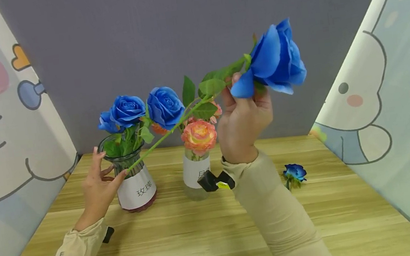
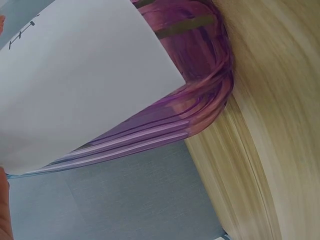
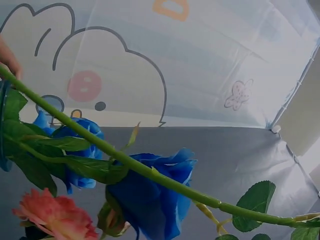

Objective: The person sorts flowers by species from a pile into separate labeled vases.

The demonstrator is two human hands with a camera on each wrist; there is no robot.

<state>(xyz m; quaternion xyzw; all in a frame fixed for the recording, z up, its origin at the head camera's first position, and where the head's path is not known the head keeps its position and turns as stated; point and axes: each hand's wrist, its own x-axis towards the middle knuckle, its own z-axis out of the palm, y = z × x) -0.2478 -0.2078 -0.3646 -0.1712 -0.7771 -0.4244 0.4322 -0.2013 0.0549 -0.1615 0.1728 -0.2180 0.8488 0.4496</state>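
Observation:
A large blue rose is held up on the right, its long green stem slanting down to the left. My right hand pinches it just below the bloom. My left hand grips the side of a glass vase with a white label; the stem's lower end lies by the left thumb, and whether they touch I cannot tell. Blue roses stand in this vase. The left wrist view shows the vase's purple base close up. In the right wrist view the stem crosses before the flowers.
A second labelled vase with coral flowers stands mid-table, behind the raised stem. A small dark-blue flower lies on the wooden table at the right. A grey panel rises behind, with printed cloths at both sides.

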